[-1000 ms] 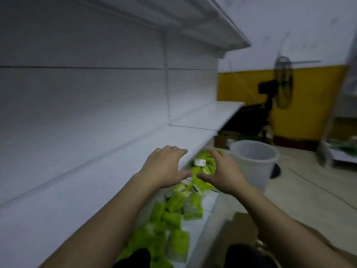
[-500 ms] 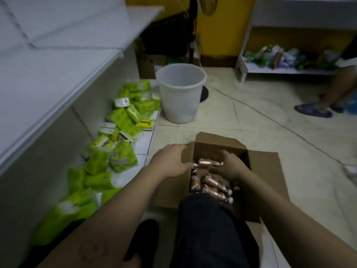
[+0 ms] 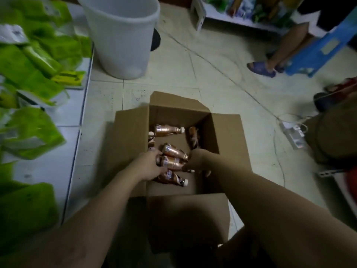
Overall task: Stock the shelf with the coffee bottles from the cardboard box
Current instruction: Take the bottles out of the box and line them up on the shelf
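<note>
An open cardboard box (image 3: 131, 147) stands on the tiled floor below me, with several copper-brown coffee bottles with white caps lying loose inside. One bottle (image 3: 168, 130) lies at the far side, and another (image 3: 172, 177) lies nearest me. My left hand (image 3: 148, 165) is down in the box, its fingers curled around the base of a middle bottle (image 3: 171, 163). My right hand (image 3: 200, 161) reaches in from the right and closes over the neck end of a bottle (image 3: 174, 151) just above it. The low white shelf board (image 3: 63, 117) runs along the left.
Green packets (image 3: 32, 74) cover the low shelf on the left. A white plastic bucket (image 3: 123, 35) stands beyond the box. Another person's sandalled feet (image 3: 260, 67) and a blue stool (image 3: 316, 53) are at the far right. A power strip (image 3: 292, 134) with cables lies right of the box.
My view has swung from the white shelves down onto the box. Both hands have dropped from above the box deep into it and now close on bottles.
</note>
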`<state>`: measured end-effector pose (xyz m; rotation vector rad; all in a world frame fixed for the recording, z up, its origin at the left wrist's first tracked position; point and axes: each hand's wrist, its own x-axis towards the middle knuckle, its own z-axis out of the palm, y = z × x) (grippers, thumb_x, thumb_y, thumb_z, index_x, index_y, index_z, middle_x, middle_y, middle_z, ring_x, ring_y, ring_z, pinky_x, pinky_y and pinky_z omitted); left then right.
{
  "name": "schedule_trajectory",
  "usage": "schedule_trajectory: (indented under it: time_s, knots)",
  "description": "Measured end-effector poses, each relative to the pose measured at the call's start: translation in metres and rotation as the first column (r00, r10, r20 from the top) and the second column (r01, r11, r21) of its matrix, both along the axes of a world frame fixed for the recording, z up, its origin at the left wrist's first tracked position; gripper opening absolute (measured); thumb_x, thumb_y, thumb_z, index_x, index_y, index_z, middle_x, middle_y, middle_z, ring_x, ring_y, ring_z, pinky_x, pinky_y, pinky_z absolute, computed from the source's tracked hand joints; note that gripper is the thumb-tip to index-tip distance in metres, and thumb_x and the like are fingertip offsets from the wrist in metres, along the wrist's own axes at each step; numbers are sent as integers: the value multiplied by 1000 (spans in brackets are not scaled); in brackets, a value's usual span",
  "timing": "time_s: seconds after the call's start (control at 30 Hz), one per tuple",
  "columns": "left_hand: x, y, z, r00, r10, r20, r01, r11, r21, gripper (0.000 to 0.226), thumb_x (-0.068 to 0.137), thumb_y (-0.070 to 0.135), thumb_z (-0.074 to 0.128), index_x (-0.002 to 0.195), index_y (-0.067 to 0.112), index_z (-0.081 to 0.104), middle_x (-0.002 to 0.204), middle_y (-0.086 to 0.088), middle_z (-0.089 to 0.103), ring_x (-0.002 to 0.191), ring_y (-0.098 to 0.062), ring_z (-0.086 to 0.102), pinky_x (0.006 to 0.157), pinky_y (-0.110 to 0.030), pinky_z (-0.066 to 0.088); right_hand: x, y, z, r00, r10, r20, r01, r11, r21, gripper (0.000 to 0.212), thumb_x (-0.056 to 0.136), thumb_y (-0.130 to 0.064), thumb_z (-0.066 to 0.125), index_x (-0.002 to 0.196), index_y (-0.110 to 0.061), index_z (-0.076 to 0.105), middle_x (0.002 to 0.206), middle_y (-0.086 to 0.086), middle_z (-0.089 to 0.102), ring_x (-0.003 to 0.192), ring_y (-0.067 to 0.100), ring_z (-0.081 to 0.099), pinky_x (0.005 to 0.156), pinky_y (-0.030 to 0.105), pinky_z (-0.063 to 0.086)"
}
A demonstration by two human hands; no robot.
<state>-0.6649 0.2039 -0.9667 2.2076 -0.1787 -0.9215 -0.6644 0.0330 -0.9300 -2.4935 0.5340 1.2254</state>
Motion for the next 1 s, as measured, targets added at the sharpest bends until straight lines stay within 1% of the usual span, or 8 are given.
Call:
schedule_trajectory:
  time_s: [0.13, 0.27, 0.4, 0.5, 0.6, 0.73, 0.9, 1.0]
  knots:
    - [0, -19, -47, 995, -90, -47, 93, 993, 74, 49, 86, 22, 69, 132, 25, 52, 130, 0, 59, 116, -18, 55, 101, -36, 44, -4, -22, -48, 995, -49, -87, 51, 998, 22, 53, 90, -21, 65, 137, -9, 45, 132, 15, 53, 114, 30, 57, 86, 37, 49]
    - [-2, -46, -98, 974, -219, -58, 226, 958, 176, 58, 84, 22, 69, 139, 22, 47, 141, -3, 50, 129, -23, 47, 109, -39, 39, 6, -32, -91, 996, -76, -36, 78, 995, 70, 41, 91, -25, 63, 127, -11, 53, 99, 6, 56, 87, 19, 56, 63, 25, 46]
    - [9, -69, -135, 968, -248, -44, 250, 927, 280, 48, 85, 18, 66, 131, 22, 52, 142, -3, 44, 131, -24, 41, 109, -43, 36, 14, -34, -128, 988, -153, -37, 157, 964, 213, 42, 93, -22, 61, 133, -14, 49, 117, 10, 57, 102, 23, 58, 77, 28, 48]
    - [17, -73, -157, 953, -302, -26, 287, 869, 404, 63, 84, 14, 64, 142, 20, 39, 152, -6, 30, 137, -27, 32, 112, -46, 31, 14, -33, -158, 869, -460, -182, 490, 754, 437, 40, 92, -25, 62, 129, -17, 50, 107, 7, 58, 87, 22, 62, 60, 28, 52]
    - [15, -68, -181, 918, -396, -10, 336, 767, 547, 71, 82, 21, 67, 144, 22, 33, 147, -7, 38, 132, -28, 39, 107, -43, 36, 15, -31, -186, 589, -760, -273, 764, 415, 494, 39, 88, -23, 66, 123, -13, 53, 105, 11, 65, 84, 23, 66, 50, 26, 54]
    - [7, -72, -199, 893, -417, -172, 432, 685, 586, 63, 85, 28, 62, 142, 24, 36, 138, -6, 51, 130, -27, 42, 105, -41, 30, 33, -22, -204, 231, -825, -515, 887, -38, 459, 10, 97, -20, 55, 103, -13, 50, 97, 15, 58, 107, 32, 63, 56, 34, 61]
    - [0, -74, -213, 903, -404, -148, 411, 707, 576, 58, 90, 25, 56, 144, 19, 35, 138, -7, 51, 129, -25, 46, 107, -42, 30, 50, -5, -229, 160, -841, -517, 914, -72, 400, 22, 94, -32, 61, 104, -16, 49, 107, 14, 53, 98, 33, 56, 70, 44, 59]
    - [6, -70, -212, 912, -390, -125, 387, 719, 577, 39, 87, 26, 59, 126, 25, 52, 125, -3, 61, 121, -22, 54, 106, -42, 29, 46, -3, -237, 137, -853, -503, 931, -63, 360, 25, 93, -35, 61, 94, -11, 55, 91, 11, 58, 72, 22, 58, 62, 30, 57]
